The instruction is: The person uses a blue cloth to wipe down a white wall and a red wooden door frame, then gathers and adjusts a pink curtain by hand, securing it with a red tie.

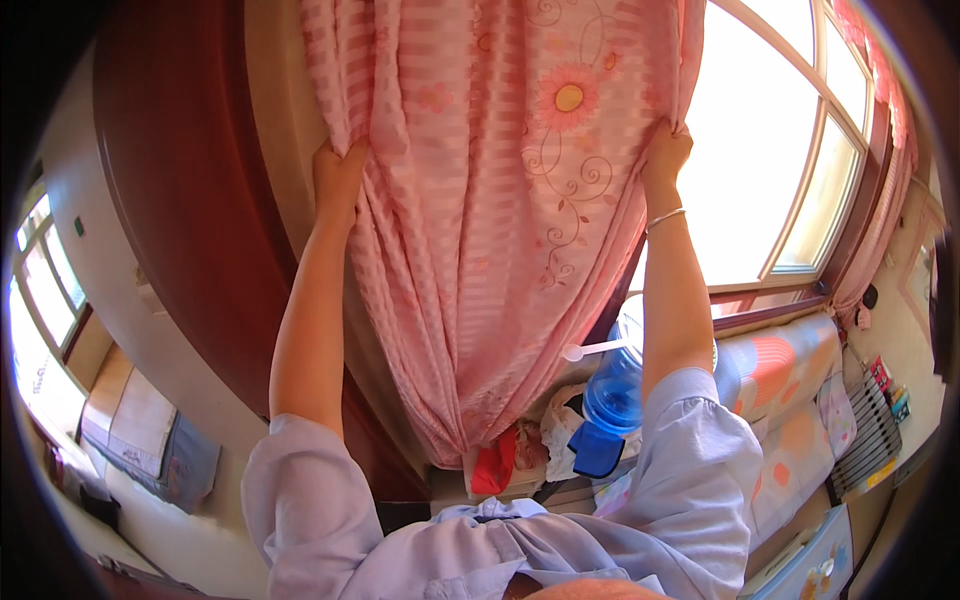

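Observation:
A pink curtain (495, 225) with shiny stripes and printed flowers hangs before me, its folds narrowing towards the bottom. My left hand (339, 176) grips its left edge. On the opposite side, my right hand (666, 154) is closed around the gathered right edge, close to the bright window (750, 165). A bracelet (666, 217) circles my right wrist. Both arms reach up and forward, and the cloth spreads between them. The fingertips are partly hidden in the fabric.
A blue translucent water bottle (616, 394) stands below my right arm, near a white spoon-like object (592, 349). Beyond is a sofa with a patterned cover (780, 367). A dark red wooden door frame (180, 172) rises at left. Red cloth (493, 461) lies under the curtain.

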A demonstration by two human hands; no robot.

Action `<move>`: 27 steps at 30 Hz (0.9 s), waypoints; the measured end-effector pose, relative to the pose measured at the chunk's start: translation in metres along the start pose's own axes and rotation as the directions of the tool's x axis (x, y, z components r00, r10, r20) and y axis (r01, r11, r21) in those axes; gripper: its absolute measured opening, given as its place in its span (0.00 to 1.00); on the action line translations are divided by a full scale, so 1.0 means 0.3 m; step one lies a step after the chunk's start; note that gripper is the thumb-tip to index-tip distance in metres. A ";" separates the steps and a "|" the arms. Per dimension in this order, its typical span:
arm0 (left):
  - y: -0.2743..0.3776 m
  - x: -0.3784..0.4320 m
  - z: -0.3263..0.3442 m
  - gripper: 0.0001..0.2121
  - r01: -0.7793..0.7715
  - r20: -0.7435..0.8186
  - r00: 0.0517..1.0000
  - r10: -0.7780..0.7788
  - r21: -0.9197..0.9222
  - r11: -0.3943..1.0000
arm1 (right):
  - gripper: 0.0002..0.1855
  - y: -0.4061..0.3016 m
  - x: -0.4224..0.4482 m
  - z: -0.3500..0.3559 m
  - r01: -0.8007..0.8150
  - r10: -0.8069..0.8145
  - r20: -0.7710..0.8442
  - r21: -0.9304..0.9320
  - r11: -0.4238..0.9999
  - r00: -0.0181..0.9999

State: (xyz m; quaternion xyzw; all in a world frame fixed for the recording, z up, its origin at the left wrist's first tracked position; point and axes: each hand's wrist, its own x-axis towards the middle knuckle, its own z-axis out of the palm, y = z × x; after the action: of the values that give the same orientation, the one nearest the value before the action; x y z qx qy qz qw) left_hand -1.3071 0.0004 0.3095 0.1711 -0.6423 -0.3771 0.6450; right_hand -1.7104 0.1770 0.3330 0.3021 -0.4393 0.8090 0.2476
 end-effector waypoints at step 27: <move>0.141 -0.096 -0.177 0.19 0.188 0.058 0.982 -0.180 -0.172 0.967 | 0.37 -0.423 -0.774 0.454 0.072 -0.127 0.593 0.116 0.991 0.795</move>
State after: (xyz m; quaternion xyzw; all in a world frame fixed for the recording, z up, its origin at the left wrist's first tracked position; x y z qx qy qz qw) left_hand -1.2419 0.0345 0.3132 0.1643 -0.6011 -0.4942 0.6062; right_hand -1.4278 0.0907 0.2990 0.5751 -0.4427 0.6765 0.1248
